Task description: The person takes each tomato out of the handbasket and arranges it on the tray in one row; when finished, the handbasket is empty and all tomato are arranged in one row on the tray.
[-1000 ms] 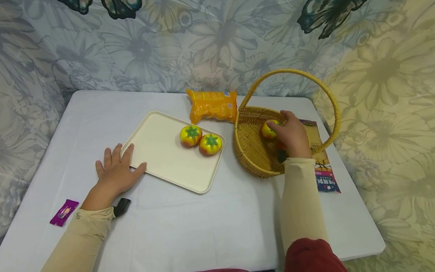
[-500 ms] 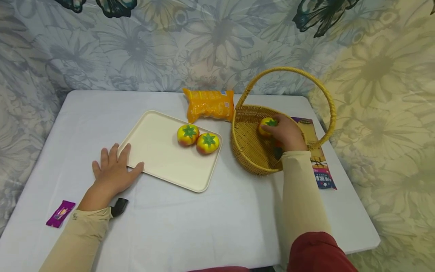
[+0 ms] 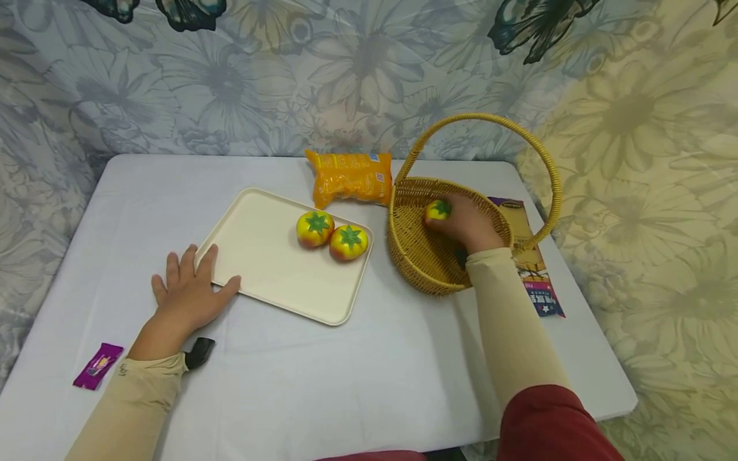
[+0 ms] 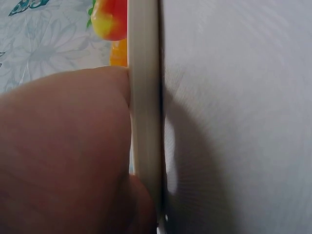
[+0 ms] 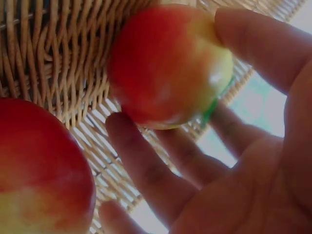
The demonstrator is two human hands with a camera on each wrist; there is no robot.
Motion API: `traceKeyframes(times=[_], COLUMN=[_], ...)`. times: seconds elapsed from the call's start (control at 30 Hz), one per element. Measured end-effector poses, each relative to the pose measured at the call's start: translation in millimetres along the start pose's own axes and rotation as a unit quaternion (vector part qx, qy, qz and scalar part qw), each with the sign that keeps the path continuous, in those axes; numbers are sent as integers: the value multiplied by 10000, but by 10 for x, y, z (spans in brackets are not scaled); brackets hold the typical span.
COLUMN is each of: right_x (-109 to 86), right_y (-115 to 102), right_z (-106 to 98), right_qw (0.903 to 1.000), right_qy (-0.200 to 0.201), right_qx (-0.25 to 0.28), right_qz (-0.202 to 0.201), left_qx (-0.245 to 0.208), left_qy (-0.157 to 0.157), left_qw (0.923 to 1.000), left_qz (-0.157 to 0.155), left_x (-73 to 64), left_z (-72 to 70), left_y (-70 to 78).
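The right hand [image 3: 469,224] is down in the basket [image 3: 421,256], its grip closed round a tomato [image 3: 438,209]; the right wrist view shows fingers [image 5: 146,165] curled under the fruit and the thumb over its top, and a second tomato [image 5: 39,170] lying just beside it on the weave. The left hand [image 3: 187,294] lies flat and relaxed on the surface [image 3: 346,384], holding nothing, its fingertips pressed to the near corner of the tray [image 3: 265,262], where two more tomatoes [image 3: 332,235] sit touching each other.

To do this well, I judge the fruit wants a light, even cradle rather than a squeeze; it should come straight up before going sideways, so as to clear the basket's rim and the tall handle [image 3: 478,121] arching overhead; the wrist should stay off the neighbouring fruit, lest it roll; the left hand is well placed to steady the tray; any landing spot should be bare tray beside the pair, not on them.
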State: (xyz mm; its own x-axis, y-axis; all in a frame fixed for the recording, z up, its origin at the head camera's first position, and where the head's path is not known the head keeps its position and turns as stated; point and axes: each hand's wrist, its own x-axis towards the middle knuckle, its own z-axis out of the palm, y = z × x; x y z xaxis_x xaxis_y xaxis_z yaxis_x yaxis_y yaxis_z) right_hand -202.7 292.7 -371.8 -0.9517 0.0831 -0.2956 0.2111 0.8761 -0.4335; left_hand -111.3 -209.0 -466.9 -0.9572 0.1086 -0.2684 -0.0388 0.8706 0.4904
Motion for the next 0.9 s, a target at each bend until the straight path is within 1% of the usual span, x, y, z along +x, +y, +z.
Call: traceKeyframes(times=[0.07,0.17,0.4,0.63,0.83,0.9], right_x=[16,28,44,52,-2,-29], right_y=[-34,-75,-110,-94,-126,-141], right_z=[17,34,50,51,42,28], right_qw=[9997,9987,9974,9959,9945,9944], right_qy=[-98,-236,-369,-503,-696,-777], right_qx=[-131,-307,-410,-502,-508,-438], right_qz=[-193,-345,-454,-559,-597,-562], left_qx=[7,11,7,-40,-30,-25], left_qy=[-1,-11,-7,10,-3,-10], left_qw=[10000,10000,10000,10000,10000,10000], left_qz=[-8,-22,-53,-69,-30,-27], left_x=[4,0,-12,-32,-18,-14], left_z=[-4,-23,-37,-51,-35,-32], left_y=[0,15,37,66,50,44])
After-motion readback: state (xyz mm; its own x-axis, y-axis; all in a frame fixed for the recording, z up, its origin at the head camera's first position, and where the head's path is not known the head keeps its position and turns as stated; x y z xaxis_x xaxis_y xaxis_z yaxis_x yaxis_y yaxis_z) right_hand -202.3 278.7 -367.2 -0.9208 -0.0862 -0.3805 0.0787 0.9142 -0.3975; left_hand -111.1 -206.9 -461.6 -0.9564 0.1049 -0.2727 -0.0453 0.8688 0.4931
